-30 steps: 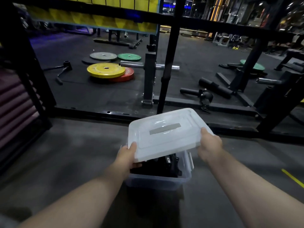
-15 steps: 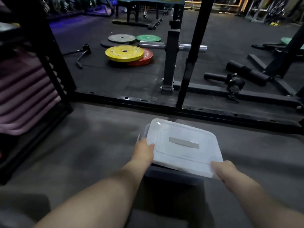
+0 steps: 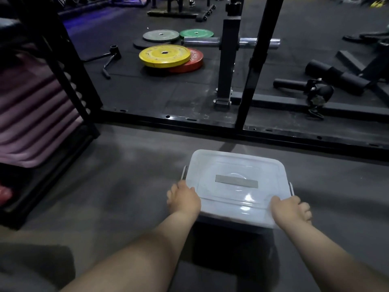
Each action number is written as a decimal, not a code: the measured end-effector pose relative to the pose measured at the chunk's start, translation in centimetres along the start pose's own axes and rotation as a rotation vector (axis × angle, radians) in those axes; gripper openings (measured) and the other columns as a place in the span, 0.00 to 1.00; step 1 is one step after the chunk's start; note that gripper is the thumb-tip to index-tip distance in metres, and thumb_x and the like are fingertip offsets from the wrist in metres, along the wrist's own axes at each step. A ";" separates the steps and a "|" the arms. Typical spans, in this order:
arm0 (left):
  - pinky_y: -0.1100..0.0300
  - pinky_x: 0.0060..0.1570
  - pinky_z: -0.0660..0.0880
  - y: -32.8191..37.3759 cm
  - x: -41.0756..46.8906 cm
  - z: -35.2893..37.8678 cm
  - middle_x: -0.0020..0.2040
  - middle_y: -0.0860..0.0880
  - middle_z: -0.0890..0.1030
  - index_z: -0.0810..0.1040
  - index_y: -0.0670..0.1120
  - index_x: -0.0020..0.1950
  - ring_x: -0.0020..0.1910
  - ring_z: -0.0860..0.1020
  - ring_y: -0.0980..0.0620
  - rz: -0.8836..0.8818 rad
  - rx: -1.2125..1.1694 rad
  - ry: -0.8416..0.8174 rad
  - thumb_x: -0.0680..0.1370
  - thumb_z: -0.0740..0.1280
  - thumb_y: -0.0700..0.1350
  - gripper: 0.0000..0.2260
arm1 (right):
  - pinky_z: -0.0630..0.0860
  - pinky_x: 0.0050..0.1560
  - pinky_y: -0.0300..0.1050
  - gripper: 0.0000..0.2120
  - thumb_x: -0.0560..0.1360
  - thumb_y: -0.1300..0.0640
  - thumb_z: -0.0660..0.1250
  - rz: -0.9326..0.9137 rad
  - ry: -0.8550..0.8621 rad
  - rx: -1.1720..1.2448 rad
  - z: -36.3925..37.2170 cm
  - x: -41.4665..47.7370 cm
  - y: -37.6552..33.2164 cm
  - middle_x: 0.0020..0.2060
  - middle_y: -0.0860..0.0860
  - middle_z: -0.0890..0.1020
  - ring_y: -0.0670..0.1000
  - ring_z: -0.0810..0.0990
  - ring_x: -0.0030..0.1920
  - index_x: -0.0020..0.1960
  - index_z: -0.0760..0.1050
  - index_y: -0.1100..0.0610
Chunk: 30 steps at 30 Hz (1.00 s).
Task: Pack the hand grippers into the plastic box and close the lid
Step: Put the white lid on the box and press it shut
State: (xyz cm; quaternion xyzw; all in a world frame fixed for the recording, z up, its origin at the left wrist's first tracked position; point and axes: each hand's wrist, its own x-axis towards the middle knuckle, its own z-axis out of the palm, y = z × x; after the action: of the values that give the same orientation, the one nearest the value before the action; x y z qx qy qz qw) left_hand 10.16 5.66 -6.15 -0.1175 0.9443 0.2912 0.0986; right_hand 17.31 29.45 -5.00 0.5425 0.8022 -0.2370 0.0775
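now lying flat on the plastic box (image 3: 235,219), no longer tilted above it: lid (image 3: 235,184), near corners gripped by curled left hand (image 3: 184,200) and right hand (image 3: 291,209). hand grippers hidden inside; probably only pressing shut left.

A dim gym: smooth grey floor (image 3: 101,186) nearby gives way to black rubber matting (image 3: 179,95) past the bolted base rail (image 3: 210,122) of a black steel rack. On the matting a yellow plate (image 3: 164,55) overlaps a red plate (image 3: 194,61), with a grey plate (image 3: 161,35) and a green plate (image 3: 196,33) behind, near a chrome bar (image 3: 260,42). Pink mats (image 3: 31,114) are stacked at left.
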 end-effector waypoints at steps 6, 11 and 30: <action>0.50 0.66 0.64 -0.4 0.7 -0.3 0.67 0.46 0.64 0.69 0.53 0.67 0.65 0.63 0.43 -0.138 -0.184 -0.046 0.77 0.64 0.53 0.19 | 0.57 0.70 0.57 0.32 0.80 0.42 0.51 -0.023 0.004 -0.017 1.4 0.4 0.7 0.73 0.59 0.57 0.61 0.60 0.70 0.76 0.54 0.61; 0.54 0.54 0.74 -0.1 0.9 -0.2 0.58 0.44 0.77 0.68 0.46 0.58 0.53 0.77 0.42 -0.328 -0.593 -0.139 0.73 0.67 0.48 0.16 | 0.53 0.73 0.57 0.33 0.80 0.40 0.50 -0.035 -0.062 0.008 1.0 0.2 0.7 0.77 0.56 0.53 0.60 0.57 0.73 0.79 0.49 0.56; 0.63 0.44 0.71 0.6 -0.2 0.3 0.50 0.54 0.76 0.72 0.50 0.55 0.44 0.77 0.53 -0.196 -0.642 0.020 0.73 0.70 0.47 0.13 | 0.33 0.75 0.59 0.28 0.81 0.39 0.42 -0.974 -0.093 -0.398 9.0 -7.5 -10.2 0.79 0.50 0.38 0.57 0.33 0.78 0.79 0.40 0.40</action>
State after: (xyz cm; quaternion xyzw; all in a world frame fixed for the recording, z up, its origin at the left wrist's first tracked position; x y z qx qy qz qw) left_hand 10.17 6.33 -6.01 -0.2355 0.7894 0.5620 0.0748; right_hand 9.88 15.95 -6.96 0.0706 0.9866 -0.1125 0.0952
